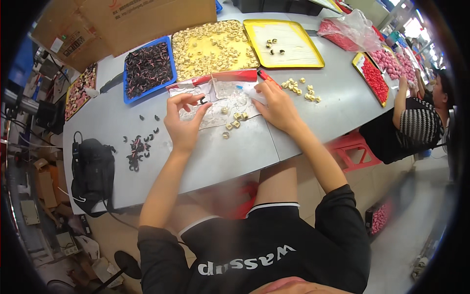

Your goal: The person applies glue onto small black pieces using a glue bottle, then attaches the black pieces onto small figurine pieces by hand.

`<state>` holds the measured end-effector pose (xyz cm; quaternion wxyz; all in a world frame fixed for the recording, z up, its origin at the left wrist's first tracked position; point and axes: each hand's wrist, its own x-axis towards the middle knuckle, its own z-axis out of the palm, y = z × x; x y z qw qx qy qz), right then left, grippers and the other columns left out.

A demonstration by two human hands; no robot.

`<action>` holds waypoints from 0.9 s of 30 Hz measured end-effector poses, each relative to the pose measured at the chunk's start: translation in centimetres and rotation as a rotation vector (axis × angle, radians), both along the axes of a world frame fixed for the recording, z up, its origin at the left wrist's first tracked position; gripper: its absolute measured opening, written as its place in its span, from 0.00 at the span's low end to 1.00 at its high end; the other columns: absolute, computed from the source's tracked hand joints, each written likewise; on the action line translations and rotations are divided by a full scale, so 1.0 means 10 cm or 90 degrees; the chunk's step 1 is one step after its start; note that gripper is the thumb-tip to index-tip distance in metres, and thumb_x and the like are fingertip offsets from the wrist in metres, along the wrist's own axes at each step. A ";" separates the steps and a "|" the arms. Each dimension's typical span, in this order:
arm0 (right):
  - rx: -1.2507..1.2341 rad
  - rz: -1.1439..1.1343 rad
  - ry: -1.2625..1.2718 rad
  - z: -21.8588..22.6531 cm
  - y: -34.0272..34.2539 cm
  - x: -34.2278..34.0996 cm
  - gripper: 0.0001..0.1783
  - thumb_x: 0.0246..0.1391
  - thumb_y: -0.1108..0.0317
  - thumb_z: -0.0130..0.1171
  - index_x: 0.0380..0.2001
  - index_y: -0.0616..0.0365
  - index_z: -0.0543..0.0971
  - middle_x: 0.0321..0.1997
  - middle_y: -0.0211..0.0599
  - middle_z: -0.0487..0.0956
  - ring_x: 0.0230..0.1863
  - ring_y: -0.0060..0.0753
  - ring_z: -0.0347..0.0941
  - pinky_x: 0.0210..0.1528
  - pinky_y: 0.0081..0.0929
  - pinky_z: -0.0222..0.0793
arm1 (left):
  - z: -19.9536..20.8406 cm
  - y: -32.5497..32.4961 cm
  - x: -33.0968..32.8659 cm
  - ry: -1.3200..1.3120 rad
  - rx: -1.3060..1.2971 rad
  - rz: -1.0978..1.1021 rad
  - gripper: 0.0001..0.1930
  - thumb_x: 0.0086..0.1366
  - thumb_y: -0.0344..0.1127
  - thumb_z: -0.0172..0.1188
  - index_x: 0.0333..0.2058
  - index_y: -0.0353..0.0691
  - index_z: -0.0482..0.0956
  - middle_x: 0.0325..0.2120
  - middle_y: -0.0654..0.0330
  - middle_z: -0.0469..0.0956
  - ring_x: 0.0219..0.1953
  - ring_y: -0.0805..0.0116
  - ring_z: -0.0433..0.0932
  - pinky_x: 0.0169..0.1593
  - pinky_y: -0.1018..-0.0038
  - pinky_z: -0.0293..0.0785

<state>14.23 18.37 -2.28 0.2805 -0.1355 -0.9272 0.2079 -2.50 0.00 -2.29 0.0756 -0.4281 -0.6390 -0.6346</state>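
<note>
My left hand (183, 117) pinches a small black curved piece (202, 101) between thumb and fingertips, above a stained white and red sheet (196, 117). To its right, my right hand (278, 104) is closed on a whitish translucent thing (255, 95), mostly hidden by the fingers; its kind I cannot make out. Several small cream cube-like pieces with dark marks (236, 124) lie on and beside the sheet between my hands. More cream pieces (296, 87) are scattered beyond my right hand. Loose black curved pieces (138, 149) lie left of my left forearm.
Along the far side stand a blue tray (126, 93) of black pieces, a yellow tray (215, 51) of cream pieces and a yellow-rimmed tray (293, 49) with several dark-marked pieces. A black bag (93, 171) lies at left. Another person (416, 112) sits at right.
</note>
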 end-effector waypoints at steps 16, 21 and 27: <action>0.146 -0.360 -0.178 0.11 0.86 0.38 0.15 0.50 0.59 0.63 0.33 0.61 0.79 0.36 0.42 0.77 0.41 0.45 0.73 0.42 0.39 0.71 | 0.01 -0.03 -0.05 0.008 -0.047 0.003 0.18 0.50 0.30 0.71 0.37 0.40 0.71 0.32 0.61 0.82 0.31 0.75 0.76 0.34 0.78 0.68; 0.077 -0.396 -0.225 0.05 0.95 0.37 0.12 0.50 0.62 0.60 0.32 0.60 0.80 0.36 0.44 0.78 0.41 0.46 0.74 0.42 0.39 0.70 | 0.04 -0.03 -0.05 -0.002 -0.036 0.004 0.17 0.50 0.30 0.71 0.36 0.40 0.72 0.32 0.62 0.82 0.30 0.75 0.76 0.33 0.78 0.68; 0.081 -0.365 -0.040 0.16 0.94 0.25 0.08 0.49 0.70 0.61 0.31 0.63 0.79 0.33 0.45 0.78 0.34 0.40 0.77 0.38 0.32 0.73 | 0.06 -0.02 -0.06 0.003 -0.032 -0.006 0.16 0.49 0.30 0.71 0.34 0.40 0.73 0.32 0.62 0.81 0.30 0.75 0.75 0.33 0.79 0.67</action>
